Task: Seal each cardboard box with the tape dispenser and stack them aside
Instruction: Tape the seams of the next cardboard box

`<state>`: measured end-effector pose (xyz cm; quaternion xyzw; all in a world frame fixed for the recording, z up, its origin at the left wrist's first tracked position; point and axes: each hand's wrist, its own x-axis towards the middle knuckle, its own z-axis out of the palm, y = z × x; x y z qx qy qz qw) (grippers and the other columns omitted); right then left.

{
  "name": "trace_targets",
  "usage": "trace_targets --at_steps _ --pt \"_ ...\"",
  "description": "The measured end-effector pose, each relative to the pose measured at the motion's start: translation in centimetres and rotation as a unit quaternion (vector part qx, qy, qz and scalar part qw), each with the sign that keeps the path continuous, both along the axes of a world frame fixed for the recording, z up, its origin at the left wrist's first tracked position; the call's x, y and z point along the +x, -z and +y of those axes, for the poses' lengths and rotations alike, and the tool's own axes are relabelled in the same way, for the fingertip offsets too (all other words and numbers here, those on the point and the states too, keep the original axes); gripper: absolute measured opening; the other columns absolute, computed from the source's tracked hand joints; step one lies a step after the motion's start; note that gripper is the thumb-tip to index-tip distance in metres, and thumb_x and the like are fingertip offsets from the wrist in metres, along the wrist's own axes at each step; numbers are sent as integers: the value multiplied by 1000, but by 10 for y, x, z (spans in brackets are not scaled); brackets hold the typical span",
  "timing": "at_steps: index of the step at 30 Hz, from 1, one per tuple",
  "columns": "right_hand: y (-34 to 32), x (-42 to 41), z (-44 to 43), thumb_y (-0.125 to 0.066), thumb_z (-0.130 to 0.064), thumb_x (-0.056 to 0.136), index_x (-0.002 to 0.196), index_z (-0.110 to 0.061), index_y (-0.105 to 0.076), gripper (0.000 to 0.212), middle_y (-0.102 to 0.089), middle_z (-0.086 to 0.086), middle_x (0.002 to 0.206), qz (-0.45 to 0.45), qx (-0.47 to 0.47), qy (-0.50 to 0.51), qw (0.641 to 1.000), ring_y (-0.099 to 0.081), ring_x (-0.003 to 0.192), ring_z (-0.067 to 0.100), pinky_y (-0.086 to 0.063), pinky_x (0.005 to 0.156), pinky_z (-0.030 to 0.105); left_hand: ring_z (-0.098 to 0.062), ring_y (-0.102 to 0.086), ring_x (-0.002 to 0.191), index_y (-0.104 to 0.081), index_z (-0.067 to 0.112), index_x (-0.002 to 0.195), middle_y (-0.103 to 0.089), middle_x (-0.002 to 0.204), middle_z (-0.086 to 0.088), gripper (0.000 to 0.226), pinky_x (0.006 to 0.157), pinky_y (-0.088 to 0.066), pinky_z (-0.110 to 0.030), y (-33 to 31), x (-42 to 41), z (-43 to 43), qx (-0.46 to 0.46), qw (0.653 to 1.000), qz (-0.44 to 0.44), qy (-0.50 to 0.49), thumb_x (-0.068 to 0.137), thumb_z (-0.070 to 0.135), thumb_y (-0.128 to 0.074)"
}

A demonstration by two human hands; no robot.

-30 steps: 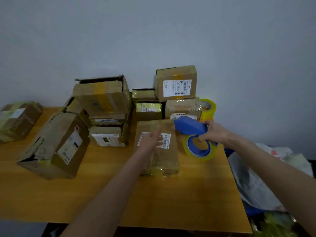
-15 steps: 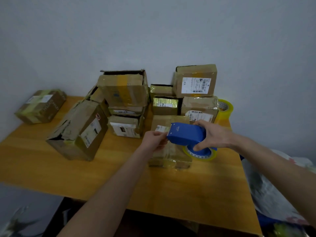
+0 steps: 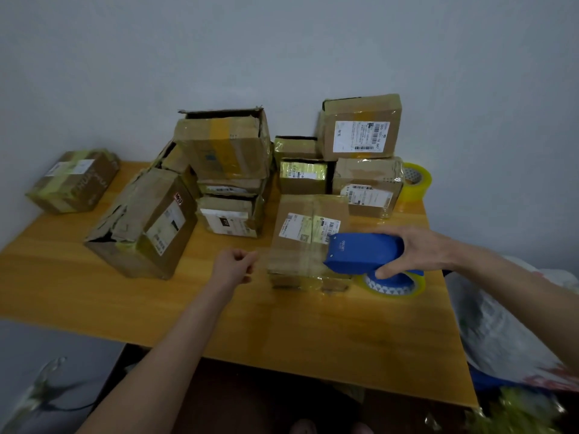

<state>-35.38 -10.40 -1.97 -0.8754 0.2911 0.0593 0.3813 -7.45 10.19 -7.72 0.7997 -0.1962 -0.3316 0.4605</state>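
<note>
The cardboard box (image 3: 300, 264) being worked on lies flat at the centre of the frame, on the wooden table (image 3: 313, 336), with its white labels facing up. The right hand (image 3: 419, 253) is wrapped round the back of the blue tape dispenser (image 3: 363, 250), which is held over the box's right edge with its tape roll (image 3: 391, 286) hanging below it. The left hand (image 3: 235, 267), just left of the box, has its fingers curled with the thumb against the forefinger, pinching a faint clear tape strip (image 3: 291, 256) that stretches across the box top to the dispenser's mouth. Behind the box, piled boxes (image 3: 225, 148) stand against the wall. A torn large box (image 3: 141, 227) sits centre left, and a spare tape roll (image 3: 418, 183) upper right.
</note>
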Motion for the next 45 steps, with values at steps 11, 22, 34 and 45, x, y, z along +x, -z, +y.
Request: trace_targets --at_steps 11,22,34,45 --pt "19 -32 -9 -81 -27 69 115 -43 -51 58 -60 -16 100 69 -20 -5 997 -59 90 4 -49 77 24 -17 -54 68 -59 8 76 -55 72 -6 20 56 -52 -27 23 5 15 28 999 -27 -34 94 18 -61" --pt "27 -39 -10 -80 -26 71 120 -40 -45 62 -60 -16 100 110 -30 16 993 -58 88 2 -43 68 15 -16 -54 66 -58 11 75 -57 73 -6 21 53 -48 -27 40 -8 5 41 998 -47 -31 94 19 -60" --pt "42 -29 -11 -77 -27 72 124 -37 -46 62 -62 -11 102 149 -14 21 989 -59 93 10 -50 85 30 -16 -54 65 -57 14 74 -60 74 -5 21 54 -50 -30 54 -8 -5 68 996 -51 -25 93 22 -61" --pt "58 -24 -3 -73 -39 70 127 -36 -41 65 -60 -12 92 180 -82 8 980 -60 88 15 -54 75 34 -27 -57 103 -46 25 138 -47 129 -13 52 80 -50 -36 58 -7 6 211 957 -189 64 90 25 -64"
